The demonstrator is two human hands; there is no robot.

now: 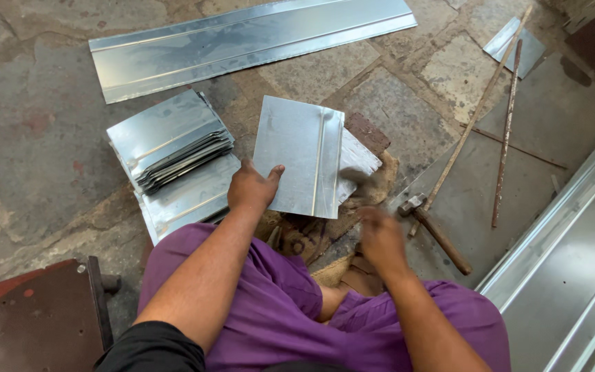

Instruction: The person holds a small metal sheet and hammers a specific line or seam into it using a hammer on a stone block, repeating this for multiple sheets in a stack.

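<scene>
The left hand grips a small metal sheet by its lower left edge, thumb pressed on top, fingers tucked beneath. The sheet is rectangular, shiny, with a raised seam running down its right side, and it sits tilted over a second sheet that pokes out to its right. Both lie above a piece of burlap spread on the stone floor in front of the person's purple-clad legs.

The right hand is blurred just below the sheet's lower right corner, fingers curled loosely; whether it holds anything, I cannot tell. It hangs above the burlap, apart from the sheet.

Just beside the right hand, to its right, a hammer lies on the floor, head toward the sheet, wooden handle pointing away toward the lower right. Two thin rods lie beyond it, running up toward the floor's far right corner.

Left of the held sheet, a stack of cut metal pieces rests on a larger sheet, near the left hand. Along the far edge of the floor lies a long metal strip. A reddish brick peeks out behind the second sheet. Big metal panels fill the right edge, and a rusty brown plate sits at the near left corner.
</scene>
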